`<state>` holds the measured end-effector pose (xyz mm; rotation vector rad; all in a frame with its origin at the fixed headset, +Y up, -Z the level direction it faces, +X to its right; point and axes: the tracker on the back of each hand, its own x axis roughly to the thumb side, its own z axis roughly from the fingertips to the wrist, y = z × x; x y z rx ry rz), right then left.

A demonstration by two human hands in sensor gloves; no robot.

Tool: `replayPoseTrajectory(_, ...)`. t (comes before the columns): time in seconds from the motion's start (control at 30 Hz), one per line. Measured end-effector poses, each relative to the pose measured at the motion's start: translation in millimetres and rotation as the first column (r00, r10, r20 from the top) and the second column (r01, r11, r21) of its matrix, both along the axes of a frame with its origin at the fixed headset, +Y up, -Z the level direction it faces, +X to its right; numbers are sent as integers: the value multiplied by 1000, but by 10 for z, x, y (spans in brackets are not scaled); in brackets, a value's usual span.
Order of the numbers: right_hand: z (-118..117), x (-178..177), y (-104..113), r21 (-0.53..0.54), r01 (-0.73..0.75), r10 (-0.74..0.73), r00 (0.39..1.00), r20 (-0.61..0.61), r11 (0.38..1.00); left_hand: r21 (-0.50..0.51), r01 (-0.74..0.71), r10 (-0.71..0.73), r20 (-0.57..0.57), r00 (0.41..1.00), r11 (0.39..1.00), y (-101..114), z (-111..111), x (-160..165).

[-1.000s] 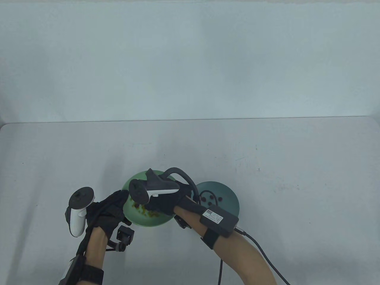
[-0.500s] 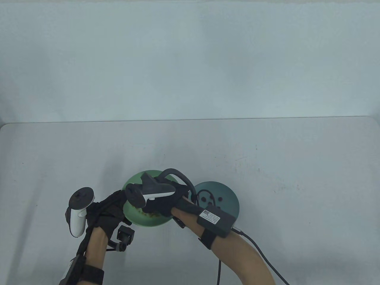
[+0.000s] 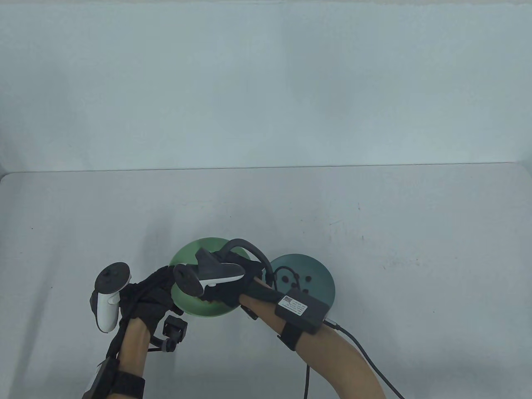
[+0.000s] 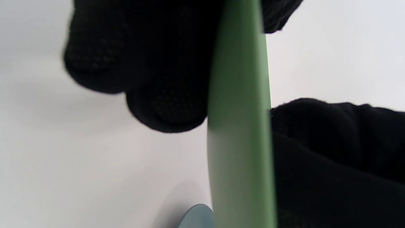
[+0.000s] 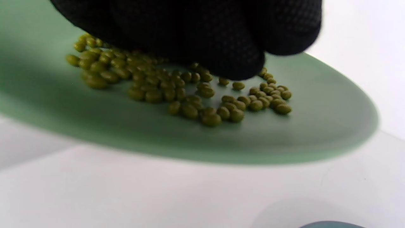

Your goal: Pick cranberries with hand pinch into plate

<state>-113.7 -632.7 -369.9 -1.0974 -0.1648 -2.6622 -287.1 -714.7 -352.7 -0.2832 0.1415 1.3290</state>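
Reaching down into the light green plate point(image 3: 183, 257), the right hand point(image 3: 226, 286) had its bunched fingertips point(image 5: 234, 60) touching the pile of small olive-green pieces point(image 5: 190, 95) that stood in for the cranberries. Whether those fingertips already pinched a piece could not be told, since the glove hid the contact. The left hand point(image 3: 151, 291) gripped the near-left rim of the same plate, fingers point(image 4: 164, 104) on one side of the edge and thumb on the other, steadying it on the tabletop point(image 3: 374, 216). Just right of the green plate, touching or nearly so, sat a darker teal plate point(image 3: 322, 282) carrying a handful of dark dots point(image 3: 308, 279), apparently pieces already moved. Judged from that, the job looked barely begun: a few pieces across, dozens left in the heap. The heap lay directly under the right fingertips and spread from them toward the plate's near edge, well within reach.
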Motion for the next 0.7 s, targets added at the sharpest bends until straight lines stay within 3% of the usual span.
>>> replayPoseTrajectory(0.43, -36, 68, 47, -38, 22, -22, 1000, 16, 999, 0, 14, -14, 19, 1000, 1000, -3, -9, 27)
replayPoseTrajectory(0.7, -32, 133, 234, -29, 60, -60, 998, 19, 998, 0, 13, -13, 21, 1000, 1000, -6, -13, 41)
